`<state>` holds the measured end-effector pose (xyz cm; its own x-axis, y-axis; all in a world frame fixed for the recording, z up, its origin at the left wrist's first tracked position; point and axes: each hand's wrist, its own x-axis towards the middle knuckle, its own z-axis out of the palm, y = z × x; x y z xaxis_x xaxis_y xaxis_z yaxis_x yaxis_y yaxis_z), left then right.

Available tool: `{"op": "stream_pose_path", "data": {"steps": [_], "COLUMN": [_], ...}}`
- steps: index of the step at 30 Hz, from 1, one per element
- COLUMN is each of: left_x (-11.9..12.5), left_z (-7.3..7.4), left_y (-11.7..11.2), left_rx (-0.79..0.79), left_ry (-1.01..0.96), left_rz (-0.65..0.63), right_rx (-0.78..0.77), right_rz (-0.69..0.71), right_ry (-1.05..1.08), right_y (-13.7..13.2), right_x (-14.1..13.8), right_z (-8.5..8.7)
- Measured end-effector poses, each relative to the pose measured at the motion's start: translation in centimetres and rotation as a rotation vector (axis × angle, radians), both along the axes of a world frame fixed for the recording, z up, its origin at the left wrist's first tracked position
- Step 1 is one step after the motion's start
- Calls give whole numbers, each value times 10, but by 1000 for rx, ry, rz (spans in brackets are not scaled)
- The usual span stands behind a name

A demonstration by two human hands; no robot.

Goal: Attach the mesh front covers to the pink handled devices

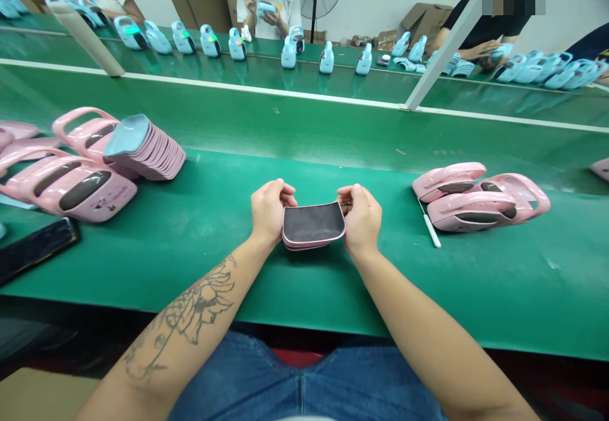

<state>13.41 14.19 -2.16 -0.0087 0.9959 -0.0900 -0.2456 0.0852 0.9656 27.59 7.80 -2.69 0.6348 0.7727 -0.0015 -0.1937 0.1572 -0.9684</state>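
Both my hands hold a small pink-rimmed panel with a dark face point(313, 224) just above the green table point(190, 243), in front of my lap. My left hand point(269, 208) pinches its left edge with closed fingers. My right hand point(360, 218) grips its right edge, fingers curled. To the left lies a fanned stack of similar pink panels point(152, 148), the top one light blue. Pink handled casings point(71, 186) lie beside that stack, and two more pink casings point(476, 202) lie to the right of my right hand.
A white stick-like tool point(431, 227) lies by the right casings. A dark phone point(33, 250) rests at the left edge. Behind runs a green conveyor point(285, 123) with white rails. Several blue casings point(235, 44) stand on the far table, where other people handle parts.
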Motion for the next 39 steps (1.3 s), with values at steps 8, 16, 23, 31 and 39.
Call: {"op": "stream_pose_path", "data": {"steps": [8, 16, 23, 31, 39], "left_x": [-1, -8, -6, -5, -7], "left_z": [-5, 0, -4, -6, -11], "left_y": [7, 4, 1, 0, 0], "left_rx": [-57, 64, 117, 123, 195], "left_ry": [-77, -233, -174, -134, -181], "left_rz": [-117, -305, -302, -295, -335], "right_rx": [40, 122, 42, -3, -19], "right_rz": [79, 232, 276, 299, 390], "right_ry": [114, -2, 33, 85, 196], "right_y": [6, 2, 7, 8, 9], "right_x": [1, 6, 8, 6, 0], "right_z": [-11, -9, -14, -13, -20]}}
